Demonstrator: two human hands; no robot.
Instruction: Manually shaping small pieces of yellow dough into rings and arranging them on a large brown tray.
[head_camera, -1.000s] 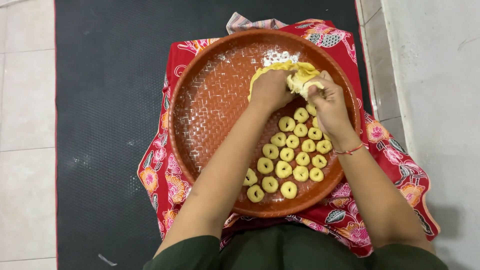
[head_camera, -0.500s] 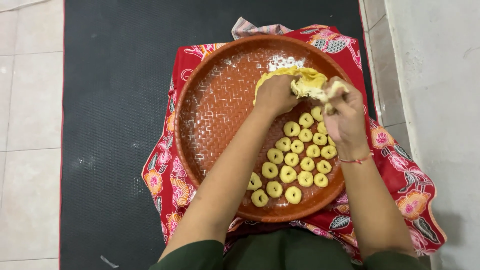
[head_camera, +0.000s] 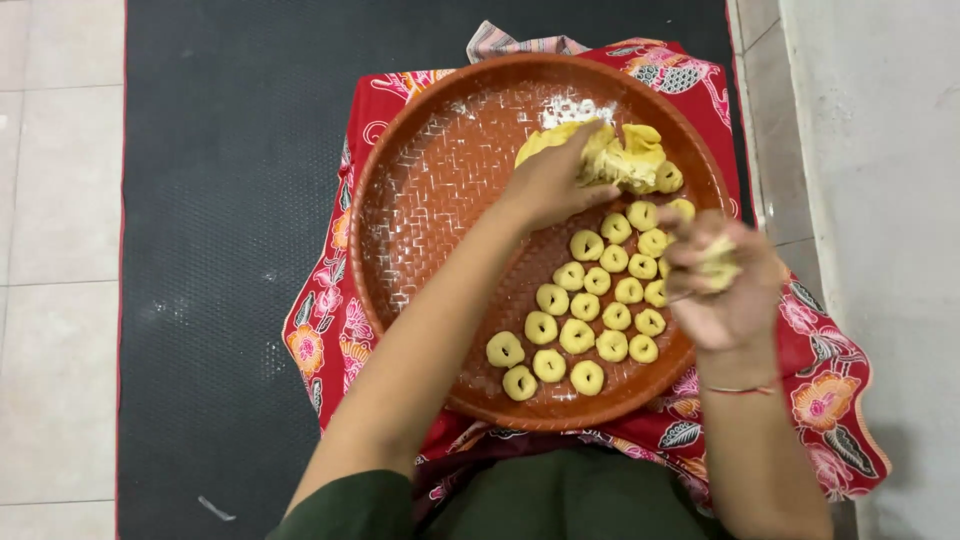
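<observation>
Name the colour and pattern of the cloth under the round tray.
Red cloth with a floral print in orange, pink and white, seen from the head view.

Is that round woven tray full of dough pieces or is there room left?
Room left. The tray holds ring-shaped dough pieces only on its right side; the left half shows bare, flour-dusted weave.

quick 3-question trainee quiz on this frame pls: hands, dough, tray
1. True or false: the left hand rests on the yellow dough lump at the far side of the round woven tray.
2. What does the right hand hold?
A. a rolling pin
B. a small piece of dough
C. a spoon
3. Fill in: the shaped dough rings lie in rows on the ____ half of the tray, as the person sees it.

Key
1. True
2. B
3. Right
</observation>
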